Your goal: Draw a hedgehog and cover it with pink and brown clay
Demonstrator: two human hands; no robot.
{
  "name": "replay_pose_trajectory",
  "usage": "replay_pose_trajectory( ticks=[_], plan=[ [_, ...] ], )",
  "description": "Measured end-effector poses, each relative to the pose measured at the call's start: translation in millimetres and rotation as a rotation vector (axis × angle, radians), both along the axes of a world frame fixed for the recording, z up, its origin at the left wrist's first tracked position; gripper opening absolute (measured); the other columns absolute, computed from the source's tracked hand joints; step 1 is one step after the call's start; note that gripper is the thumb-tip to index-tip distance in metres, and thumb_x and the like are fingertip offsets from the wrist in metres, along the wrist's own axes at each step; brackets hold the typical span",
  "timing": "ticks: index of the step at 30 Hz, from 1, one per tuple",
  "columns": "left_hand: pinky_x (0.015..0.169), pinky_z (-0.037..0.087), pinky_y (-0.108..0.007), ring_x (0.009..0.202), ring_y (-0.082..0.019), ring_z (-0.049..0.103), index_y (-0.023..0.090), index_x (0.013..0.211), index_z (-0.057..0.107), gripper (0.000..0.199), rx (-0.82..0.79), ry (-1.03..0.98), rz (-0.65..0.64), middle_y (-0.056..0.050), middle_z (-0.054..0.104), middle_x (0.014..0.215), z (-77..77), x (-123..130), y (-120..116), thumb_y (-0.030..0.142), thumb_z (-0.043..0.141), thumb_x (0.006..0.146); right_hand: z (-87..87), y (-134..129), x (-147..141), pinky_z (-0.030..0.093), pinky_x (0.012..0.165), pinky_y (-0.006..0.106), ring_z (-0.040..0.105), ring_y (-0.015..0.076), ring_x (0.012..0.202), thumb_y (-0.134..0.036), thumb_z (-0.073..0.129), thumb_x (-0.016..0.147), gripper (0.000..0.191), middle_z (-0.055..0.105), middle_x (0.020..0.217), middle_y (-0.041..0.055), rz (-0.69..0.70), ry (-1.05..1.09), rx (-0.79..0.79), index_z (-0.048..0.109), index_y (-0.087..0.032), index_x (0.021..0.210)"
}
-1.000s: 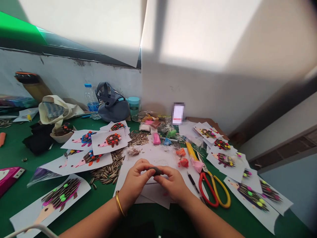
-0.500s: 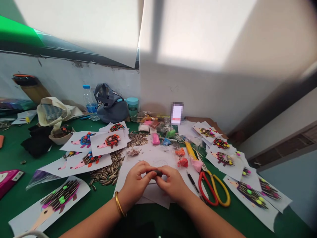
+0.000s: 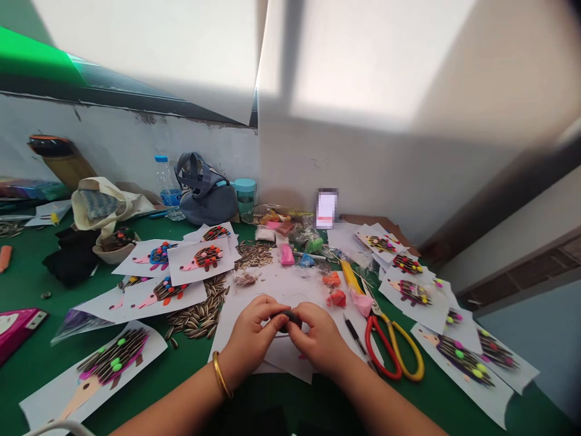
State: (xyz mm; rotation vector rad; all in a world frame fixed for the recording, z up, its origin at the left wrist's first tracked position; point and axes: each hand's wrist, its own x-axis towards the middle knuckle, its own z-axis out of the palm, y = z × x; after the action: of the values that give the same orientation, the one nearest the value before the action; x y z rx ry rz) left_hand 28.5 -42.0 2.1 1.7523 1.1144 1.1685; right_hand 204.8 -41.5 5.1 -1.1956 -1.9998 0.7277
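In the head view, a dark lump (image 3: 294,317) is pinched between the person's two hands, low in the middle and above the white paper (image 3: 267,281) on the green table (image 3: 267,399). Its long axis seems to run crosswise, from one hand to the other, with the end by the right hand (image 3: 323,338) dipping a little toward the person; fingers cover much of it, so its full outline and any front or tip cannot be told. The left hand (image 3: 253,332) is closed on the lump, its thumb slanting up and to the right along the near side and its fingers curled over from behind. The right hand closes on the other end, index finger bent over the top, thumb below and pointing back toward the left hand. Both forearms come in from the bottom edge and slope inward, so that the hands meet with backs turned outward and wrists well apart. A gold bangle (image 3: 221,375) circles the left wrist. Just beside the right hand lie a black pen (image 3: 357,339) and scissors (image 3: 385,342), their red and yellow handles toward the person; sunflower seeds (image 3: 200,316) spread near the left hand
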Motion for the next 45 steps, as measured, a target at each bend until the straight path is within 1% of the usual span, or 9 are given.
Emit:
replay_pose_trajectory(
  ticks=[3, 8, 13, 21, 26, 32, 36, 41, 45],
  plan=[
    [0.070, 0.049, -0.030, 0.077, -0.019, 0.061, 0.022, 0.085, 0.077, 0.018, -0.029, -0.008, 0.054, -0.004, 0.065, 0.078, -1.4, -1, 2, 0.035, 0.064, 0.086, -0.7, -1, 0, 0.044, 0.069, 0.028, 0.058, 0.0172, 0.073, -0.030, 0.061, 0.086, 0.014, 0.065, 0.074, 0.0020, 0.017, 0.018, -0.015, 0.067, -0.020, 0.079],
    [0.078, 0.051, -0.033, 0.084, -0.021, 0.063, 0.020, 0.094, 0.077, 0.030, -0.112, -0.100, -0.008, -0.007, 0.068, 0.086, 1.6, -2, 2, 0.041, 0.056, 0.092, -2.8, 1, 1, 0.047, 0.089, 0.033, 0.063, 0.0212, 0.100, -0.035, 0.067, 0.085, 0.030, 0.071, 0.107, 0.0044, 0.064, 0.219, -0.153, 0.067, -0.024, 0.112],
    [0.080, 0.051, -0.034, 0.087, -0.020, 0.060, 0.026, 0.123, 0.066, 0.039, 0.014, -0.046, 0.030, -0.007, 0.065, 0.097, 1.2, 0, -1, 0.043, 0.060, 0.088, -2.5, 2, 1, 0.049, 0.083, 0.030, 0.066, 0.0187, 0.092, -0.026, 0.057, 0.091, 0.018, 0.073, 0.097, 0.0029, 0.054, 0.226, -0.171, 0.071, -0.023, 0.100],
    [0.069, 0.051, -0.030, 0.076, -0.019, 0.062, 0.023, 0.087, 0.077, 0.017, 0.000, -0.048, 0.057, -0.004, 0.065, 0.077, -3.1, -1, 1, 0.035, 0.065, 0.085, -0.9, 0, -1, 0.049, 0.081, 0.029, 0.066, 0.0188, 0.090, -0.027, 0.060, 0.089, 0.014, 0.074, 0.094, 0.0013, 0.092, 0.220, -0.192, 0.072, -0.024, 0.096],
    [0.086, 0.051, -0.037, 0.096, -0.021, 0.061, 0.028, 0.129, 0.061, 0.038, 0.064, -0.011, 0.056, -0.007, 0.065, 0.107, -3.5, 0, -3, 0.034, 0.056, 0.091, -1.0, 2, 2, 0.048, 0.077, 0.029, 0.065, 0.0190, 0.086, -0.020, 0.057, 0.087, 0.014, 0.072, 0.090, 0.0029, 0.017, 0.159, -0.141, 0.070, -0.021, 0.092],
    [0.071, 0.050, -0.030, 0.078, -0.018, 0.061, 0.026, 0.094, 0.077, 0.014, 0.072, 0.043, 0.017, -0.003, 0.062, 0.080, -4.5, -2, -3, 0.030, 0.065, 0.087, -2.8, -3, -3, 0.047, 0.077, 0.030, 0.064, 0.0192, 0.084, -0.019, 0.063, 0.081, 0.015, 0.071, 0.088, 0.0026, 0.003, 0.054, -0.068, 0.070, -0.022, 0.094],
    [0.075, 0.052, -0.032, 0.082, -0.019, 0.062, 0.027, 0.100, 0.075, 0.019, 0.081, -0.045, -0.002, -0.004, 0.063, 0.086, -2.6, -2, -3, 0.033, 0.060, 0.091, -1.2, -1, -1, 0.049, 0.083, 0.030, 0.065, 0.0197, 0.095, -0.028, 0.068, 0.083, 0.027, 0.072, 0.103, 0.0021, 0.078, 0.228, -0.154, 0.068, -0.025, 0.110],
    [0.089, 0.050, -0.039, 0.099, -0.023, 0.058, 0.030, 0.132, 0.058, 0.048, 0.149, 0.060, 0.059, -0.008, 0.060, 0.109, -3.5, -1, -8, 0.037, 0.066, 0.086, -2.5, 0, 1, 0.049, 0.084, 0.031, 0.066, 0.0199, 0.093, -0.023, 0.056, 0.090, 0.020, 0.073, 0.099, 0.0035, 0.054, 0.209, -0.120, 0.071, -0.024, 0.102],
    [0.078, 0.051, -0.032, 0.087, -0.020, 0.060, 0.030, 0.109, 0.073, 0.025, 0.163, 0.112, 0.027, -0.005, 0.064, 0.091, -5.9, -1, -6, 0.031, 0.067, 0.086, -5.9, -3, -3, 0.047, 0.074, 0.030, 0.063, 0.0191, 0.078, -0.016, 0.061, 0.080, 0.012, 0.070, 0.079, 0.0026, 0.004, -0.002, -0.020, 0.071, -0.021, 0.085]
  ],
)
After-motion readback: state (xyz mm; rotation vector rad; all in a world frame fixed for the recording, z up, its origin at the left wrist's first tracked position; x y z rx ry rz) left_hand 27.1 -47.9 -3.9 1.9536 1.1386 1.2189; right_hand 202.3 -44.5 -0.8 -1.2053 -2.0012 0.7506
